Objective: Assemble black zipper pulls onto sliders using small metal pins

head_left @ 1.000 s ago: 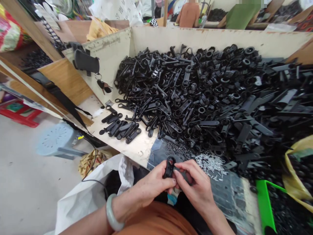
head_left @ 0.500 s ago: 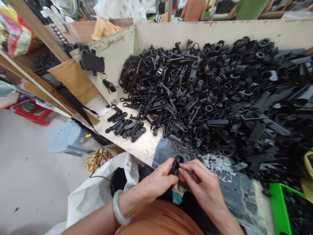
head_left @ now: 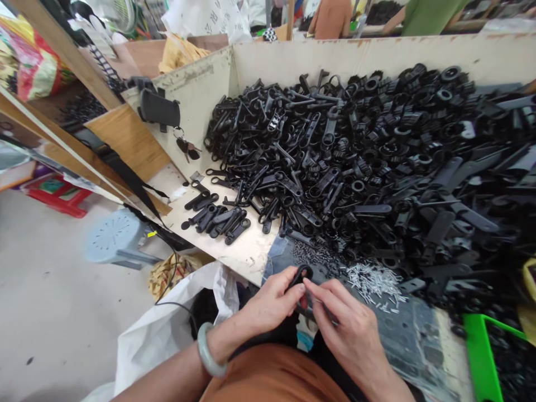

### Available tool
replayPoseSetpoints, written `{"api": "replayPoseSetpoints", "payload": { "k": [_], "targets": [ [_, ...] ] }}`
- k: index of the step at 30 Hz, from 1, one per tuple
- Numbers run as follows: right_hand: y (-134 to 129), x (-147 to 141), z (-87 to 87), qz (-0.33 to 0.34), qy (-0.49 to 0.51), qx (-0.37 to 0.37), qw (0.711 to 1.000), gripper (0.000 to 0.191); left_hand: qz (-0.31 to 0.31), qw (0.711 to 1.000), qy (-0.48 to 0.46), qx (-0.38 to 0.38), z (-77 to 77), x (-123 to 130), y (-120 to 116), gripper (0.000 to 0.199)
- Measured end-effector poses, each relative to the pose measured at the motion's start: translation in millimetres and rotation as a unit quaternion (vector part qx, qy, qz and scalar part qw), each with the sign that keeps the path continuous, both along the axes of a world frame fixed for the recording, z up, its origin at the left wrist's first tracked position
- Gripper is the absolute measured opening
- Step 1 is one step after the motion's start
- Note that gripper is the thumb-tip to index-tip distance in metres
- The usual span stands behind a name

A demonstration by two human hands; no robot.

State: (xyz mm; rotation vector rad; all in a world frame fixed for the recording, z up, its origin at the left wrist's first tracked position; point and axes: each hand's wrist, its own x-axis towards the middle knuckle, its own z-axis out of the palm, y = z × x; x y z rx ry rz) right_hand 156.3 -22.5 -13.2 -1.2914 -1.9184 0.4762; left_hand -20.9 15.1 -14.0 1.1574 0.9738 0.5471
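Note:
My left hand (head_left: 274,301), a pale bangle on its wrist, is closed around a black ring-ended plastic part (head_left: 304,272) at the table's front edge. The fingers of my right hand (head_left: 345,315) are pinched together against the part's near side. Whatever small thing they hold is mostly hidden. Just beyond the hands lie a scatter of small dark pieces (head_left: 314,254) and a heap of silvery pins (head_left: 372,282). A group of similar black parts (head_left: 221,220) lies to the left.
A large pile of black plastic parts (head_left: 326,151) fills the boarded table. Keys (head_left: 187,148) hang from a black holder (head_left: 159,106) at the left wall. A green bin (head_left: 481,357) stands right, a white sack (head_left: 146,335) and blue stool (head_left: 113,234) left. Other people are behind the board.
My left thumb has moved up over the black part, which now tilts more and shows less. My right fingers have shifted slightly left against it. The piles look the same.

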Motion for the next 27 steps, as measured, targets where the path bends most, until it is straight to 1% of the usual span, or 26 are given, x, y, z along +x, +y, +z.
{"api": "replayPoseSetpoints", "payload": {
  "k": [3,5,7,10,13,16,18,21,24,27],
  "targets": [
    [-2,-3,-4.0,-0.01,-0.011,-0.007,1.0,0.034,0.012,0.993,0.083,0.079,-3.0,-1,-1,0.019],
    [-5,-5,-7.4,-0.016,0.002,-0.02,1.0,0.034,0.012,0.983,0.133,0.126,-4.3,-1,-2,0.018],
    [-7,-6,-9.5,-0.023,0.02,-0.039,0.999,0.033,0.006,0.975,0.162,0.153,-5.9,0,-3,0.022],
    [-8,-7,-9.2,-0.031,0.038,-0.069,0.996,0.032,-0.001,0.971,0.178,0.162,-7.1,1,-3,0.021],
    [-5,-4,-5.6,-0.022,0.055,-0.098,0.993,0.032,-0.015,0.976,0.167,0.137,-5.5,1,1,0.017],
    [-3,3,-2.0,-0.004,0.075,-0.135,0.988,0.033,-0.024,0.985,0.13,0.109,-4.2,0,5,0.017],
    [-4,10,-1.5,-0.013,0.07,-0.145,0.987,0.036,-0.022,0.991,0.097,0.085,-6.4,-2,7,0.019],
    [-8,17,-4.3,-0.04,0.023,-0.137,0.99,0.042,-0.018,0.999,0.04,0.029,-13.8,-5,9,0.022],
    [-12,17,-9.6,-0.015,-0.015,-0.116,0.993,0.043,-0.014,1.0,0.008,-0.007,-19.9,-6,9,0.026],
    [-12,12,-14.0,0.007,-0.04,-0.077,0.996,0.039,-0.011,1.0,-0.006,-0.02,-21.0,-6,10,0.03]
  ]
}}
